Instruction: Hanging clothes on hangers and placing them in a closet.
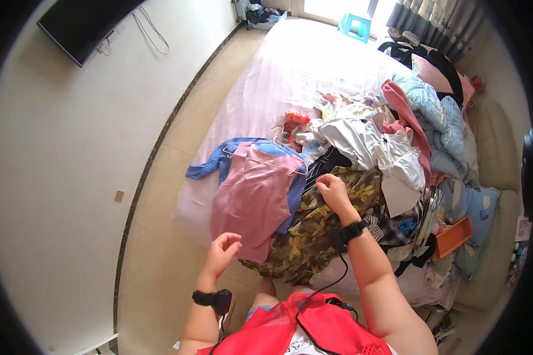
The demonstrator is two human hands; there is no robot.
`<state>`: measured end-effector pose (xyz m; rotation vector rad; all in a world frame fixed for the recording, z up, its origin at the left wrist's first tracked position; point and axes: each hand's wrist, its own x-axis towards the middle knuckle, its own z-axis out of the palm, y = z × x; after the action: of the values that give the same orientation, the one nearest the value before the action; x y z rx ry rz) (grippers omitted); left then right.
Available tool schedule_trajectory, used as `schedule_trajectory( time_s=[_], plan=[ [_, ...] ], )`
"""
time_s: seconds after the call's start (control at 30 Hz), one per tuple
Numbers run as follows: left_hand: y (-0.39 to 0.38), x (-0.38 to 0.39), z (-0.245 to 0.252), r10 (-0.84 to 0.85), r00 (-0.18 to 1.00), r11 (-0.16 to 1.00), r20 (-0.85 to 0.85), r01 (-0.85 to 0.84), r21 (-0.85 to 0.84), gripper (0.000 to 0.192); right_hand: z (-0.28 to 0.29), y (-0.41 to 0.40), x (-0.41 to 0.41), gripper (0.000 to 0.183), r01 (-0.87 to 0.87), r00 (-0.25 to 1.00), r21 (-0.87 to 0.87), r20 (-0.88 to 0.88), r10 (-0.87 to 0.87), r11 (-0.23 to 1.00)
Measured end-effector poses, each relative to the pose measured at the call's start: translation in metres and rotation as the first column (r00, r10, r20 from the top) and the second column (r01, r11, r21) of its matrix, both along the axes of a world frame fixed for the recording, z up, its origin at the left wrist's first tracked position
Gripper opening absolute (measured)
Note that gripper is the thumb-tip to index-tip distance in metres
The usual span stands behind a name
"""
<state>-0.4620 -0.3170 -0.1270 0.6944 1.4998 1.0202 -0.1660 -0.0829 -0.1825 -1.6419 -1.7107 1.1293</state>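
Note:
A pink sleeveless top (257,199) lies spread on the bed's near left part, over a blue long-sleeved knit garment (206,165). Clothes hangers (275,141) show at their necklines. Near the pink top's lower left edge is my left hand (225,250), its fingers curled and nothing visible in them. My right hand (331,188) hovers above a brown skirt or cloth with yellow flowers (302,235), fingers bent together; whether it holds something small cannot be seen. Beyond it lie a dark striped garment (328,162) and crumpled white clothes (359,137).
Behind the clothes extends the bed's pale sheet (266,80). At the right are a light blue quilt (444,133), an orange box (454,238) and a blue pillow (482,213). A blue plastic stool (354,27) stands at the far end. A wall-mounted screen (84,26) hangs at the left.

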Motion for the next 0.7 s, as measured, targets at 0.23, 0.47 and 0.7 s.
schedule_trajectory(
  time_s=[0.23,0.47,0.7],
  plan=[
    [0.062,-0.006,-0.055,0.018,0.990,0.999,0.141,-0.014,-0.029,0.019,-0.090,0.061,-0.051,0.020,-0.026,0.964,0.130,0.265,-0.009,0.991],
    [0.052,-0.019,-0.102,0.066,0.977,0.985,0.202,-0.031,-0.172,0.019,-0.144,0.094,-0.084,0.018,-0.102,0.858,0.307,0.509,-0.073,0.946],
    [0.037,-0.029,-0.123,0.120,0.965,0.959,0.232,-0.053,-0.277,0.019,-0.174,0.107,-0.099,0.018,-0.119,0.769,0.217,0.637,-0.049,0.969]
  ],
)
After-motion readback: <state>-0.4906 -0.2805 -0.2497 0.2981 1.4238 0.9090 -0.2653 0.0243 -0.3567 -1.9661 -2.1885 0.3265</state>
